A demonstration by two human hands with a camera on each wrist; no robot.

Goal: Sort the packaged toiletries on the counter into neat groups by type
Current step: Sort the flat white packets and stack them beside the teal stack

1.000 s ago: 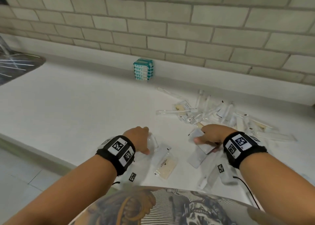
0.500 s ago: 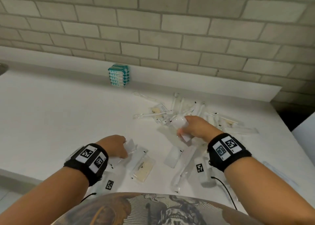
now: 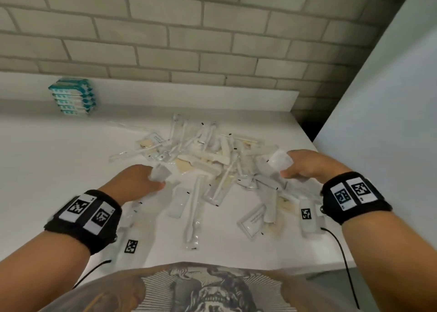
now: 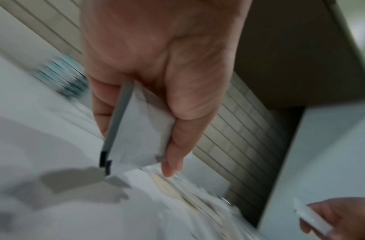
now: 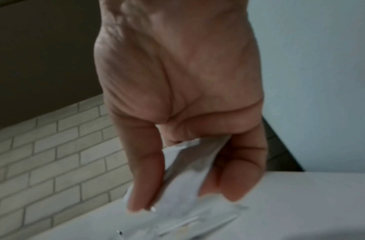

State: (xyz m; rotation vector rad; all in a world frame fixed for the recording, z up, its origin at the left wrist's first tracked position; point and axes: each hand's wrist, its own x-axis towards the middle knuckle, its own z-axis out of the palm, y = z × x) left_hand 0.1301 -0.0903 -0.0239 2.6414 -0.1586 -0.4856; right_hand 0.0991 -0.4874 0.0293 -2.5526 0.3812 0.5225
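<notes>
Brick wall (image 3: 189, 39) runs behind a white counter (image 3: 59, 169), and a pale panel (image 3: 390, 122) stands at the counter's right edge. Seen from the head, a loose pile of clear and white packets (image 3: 208, 155) lies mid-counter toward the back right corner, with more packets scattered toward the front edge, among them a long wrapped toothbrush (image 3: 192, 212). A stack of teal-and-white packs (image 3: 73, 98) stands at the back edge, well apart from the pile. The left hand (image 3: 137, 181) holds a small white sachet (image 3: 160, 173) at the pile's left side. The right hand (image 3: 312, 165) holds a white packet (image 3: 280, 160) raised over the pile's right side. Both wrists wear black bands with printed tags.

From the left wrist, the left hand (image 4: 156, 73) has its grip closed on the flat white sachet (image 4: 140, 129), thumb on one face and fingers behind; the teal stack (image 4: 62, 76) blurs behind it.

From the right wrist, the right hand (image 5: 177, 89) pinches a crumpled white packet (image 5: 187, 175) between thumb and fingers above the counter (image 5: 300, 211).
</notes>
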